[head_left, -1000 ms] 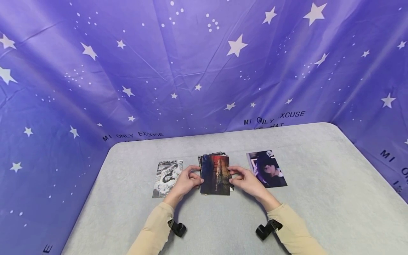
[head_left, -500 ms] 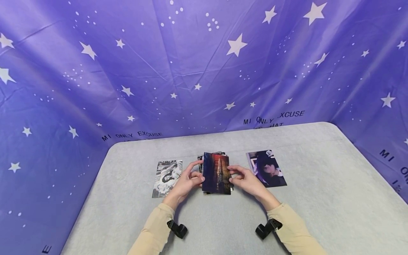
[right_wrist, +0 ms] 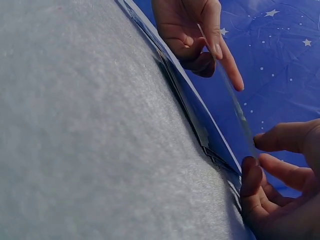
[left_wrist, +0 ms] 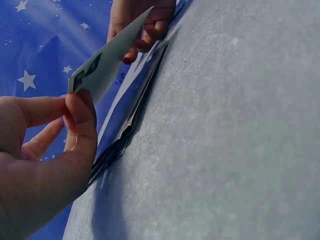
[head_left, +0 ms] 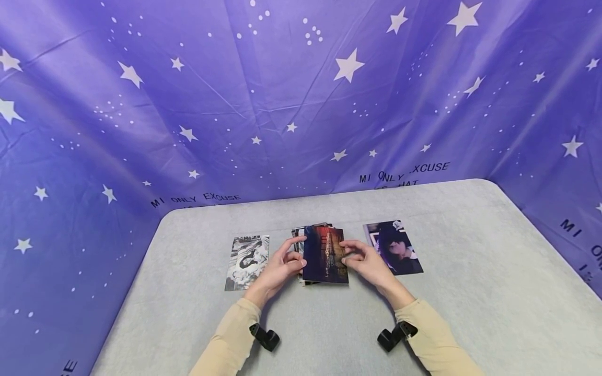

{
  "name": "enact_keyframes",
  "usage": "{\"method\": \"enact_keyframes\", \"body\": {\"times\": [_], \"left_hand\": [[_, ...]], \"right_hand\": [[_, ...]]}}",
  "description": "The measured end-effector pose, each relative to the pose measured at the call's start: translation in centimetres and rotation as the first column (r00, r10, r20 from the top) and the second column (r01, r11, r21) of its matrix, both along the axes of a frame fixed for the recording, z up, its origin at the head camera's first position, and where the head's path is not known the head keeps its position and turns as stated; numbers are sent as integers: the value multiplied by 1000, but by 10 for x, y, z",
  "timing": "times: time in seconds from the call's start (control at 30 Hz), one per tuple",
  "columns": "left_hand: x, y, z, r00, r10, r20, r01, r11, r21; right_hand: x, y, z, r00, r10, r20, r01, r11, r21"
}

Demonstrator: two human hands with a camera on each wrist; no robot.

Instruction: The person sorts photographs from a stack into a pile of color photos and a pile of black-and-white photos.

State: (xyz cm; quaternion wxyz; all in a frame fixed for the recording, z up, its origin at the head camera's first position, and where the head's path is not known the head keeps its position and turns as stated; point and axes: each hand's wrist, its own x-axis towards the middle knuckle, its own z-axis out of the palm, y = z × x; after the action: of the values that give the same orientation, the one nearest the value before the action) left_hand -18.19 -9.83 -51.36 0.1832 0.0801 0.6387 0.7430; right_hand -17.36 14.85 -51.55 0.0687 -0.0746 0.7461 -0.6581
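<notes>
A photo card (head_left: 324,256) with a dark blue and red picture of a lit building is held above a stack of photo cards (left_wrist: 131,120) at the table's middle. My left hand (head_left: 282,265) pinches its left edge between thumb and fingers. In the left wrist view its pale back with a small dark panel shows. My right hand (head_left: 369,263) pinches the opposite edge; the right wrist view shows those fingertips (right_wrist: 265,142) at the edge. The held card is raised off the stack, whose edges lie slightly uneven beneath it.
A black-and-white photo card (head_left: 244,261) lies flat to the left, close to my left hand. Right of the right hand lies a purple-toned photo card (head_left: 395,248) with a portrait. The grey table (head_left: 197,313) meets a blue-purple star-printed curtain (head_left: 282,94) at its back.
The top card has come up off the stack and shifted a little to the right, with both hands moving along. The two side cards stay where they were.
</notes>
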Motion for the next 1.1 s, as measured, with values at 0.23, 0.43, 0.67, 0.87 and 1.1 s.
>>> {"method": "enact_keyframes", "body": {"times": [0.23,0.43,0.67,0.87,1.1], "left_hand": [[-2,6,1,1000,-11,13,11,1000,-8],[-3,15,3,1000,-14,10,13,1000,22],[-5,27,5,1000,13,10,-13,999,50],[-7,37,5,1000,5,10,-6,997,77],[-10,48,5,1000,15,16,-16,996,85]], "right_hand": [[-1,2,1,998,-52,17,54,993,-102],[-2,8,9,997,-65,44,70,989,-133],[-4,19,11,995,-60,74,69,988,-137],[-3,26,14,995,-74,71,82,989,-123],[-2,36,13,993,-97,62,102,992,-80]]}}
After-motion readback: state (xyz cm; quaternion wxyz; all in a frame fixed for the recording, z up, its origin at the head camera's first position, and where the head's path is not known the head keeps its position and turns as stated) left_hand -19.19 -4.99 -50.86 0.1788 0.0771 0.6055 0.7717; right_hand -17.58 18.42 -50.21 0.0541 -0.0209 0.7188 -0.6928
